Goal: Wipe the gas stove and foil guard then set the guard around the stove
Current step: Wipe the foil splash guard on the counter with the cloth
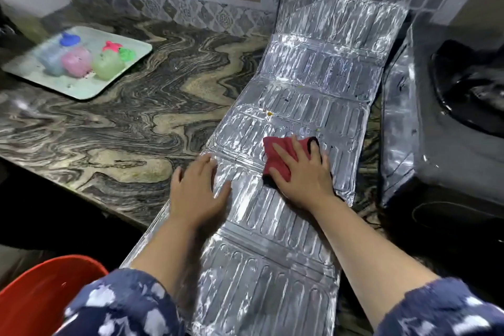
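Note:
A long silver foil guard (305,82) lies unfolded flat on the marble counter, running from the wall tiles toward me and hanging over the counter's front edge. Small yellow and dark specks dot its middle panels. My right hand (302,172) presses a red cloth (281,154) flat onto the guard. My left hand (196,191) rests palm down with spread fingers on the guard's left edge. The gas stove (447,133), dark with a foil-wrapped side, stands at the right, touching the guard's right edge.
A pale tray (120,71) with several small coloured plastic containers sits on the counter (114,133) at the back left. A red bucket (41,297) stands below the counter edge at lower left. Patterned wall tiles close off the back.

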`<state>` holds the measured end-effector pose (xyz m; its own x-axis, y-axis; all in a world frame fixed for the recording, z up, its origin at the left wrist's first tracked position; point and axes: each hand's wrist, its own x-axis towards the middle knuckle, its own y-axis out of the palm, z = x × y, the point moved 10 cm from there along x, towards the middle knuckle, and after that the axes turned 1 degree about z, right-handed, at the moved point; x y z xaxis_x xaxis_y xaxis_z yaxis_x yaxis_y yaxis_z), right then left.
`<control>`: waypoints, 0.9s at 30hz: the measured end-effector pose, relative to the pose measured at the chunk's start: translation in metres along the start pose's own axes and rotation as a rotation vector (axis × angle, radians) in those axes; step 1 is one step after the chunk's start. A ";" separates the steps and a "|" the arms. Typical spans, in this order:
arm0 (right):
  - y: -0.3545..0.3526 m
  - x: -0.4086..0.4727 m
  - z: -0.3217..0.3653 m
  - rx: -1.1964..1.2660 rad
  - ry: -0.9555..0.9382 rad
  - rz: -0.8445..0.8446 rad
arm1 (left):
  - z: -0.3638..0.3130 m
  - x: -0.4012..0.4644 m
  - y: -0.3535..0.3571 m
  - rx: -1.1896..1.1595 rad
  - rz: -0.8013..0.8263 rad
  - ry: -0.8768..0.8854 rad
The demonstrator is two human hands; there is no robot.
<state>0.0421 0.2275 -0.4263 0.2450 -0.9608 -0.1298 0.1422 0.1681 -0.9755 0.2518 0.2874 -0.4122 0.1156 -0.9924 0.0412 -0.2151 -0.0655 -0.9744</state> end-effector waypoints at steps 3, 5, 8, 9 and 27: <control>-0.003 0.001 -0.007 -0.032 -0.006 0.017 | -0.020 0.025 0.002 0.030 0.020 0.018; -0.003 0.002 -0.012 -0.050 0.001 0.019 | -0.035 0.034 0.023 0.030 0.107 0.045; 0.002 0.008 -0.018 -0.032 0.061 0.022 | -0.038 0.033 0.040 0.031 0.117 0.035; 0.003 0.012 -0.020 -0.016 0.101 0.023 | -0.038 0.032 0.040 0.036 0.100 0.040; 0.002 0.048 -0.008 0.008 0.056 0.036 | -0.035 0.033 0.037 0.030 0.062 0.042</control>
<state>0.0469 0.1799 -0.4358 0.1962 -0.9648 -0.1750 0.1420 0.2046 -0.9685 0.2139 0.2485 -0.4396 0.0617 -0.9980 -0.0103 -0.1912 -0.0017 -0.9815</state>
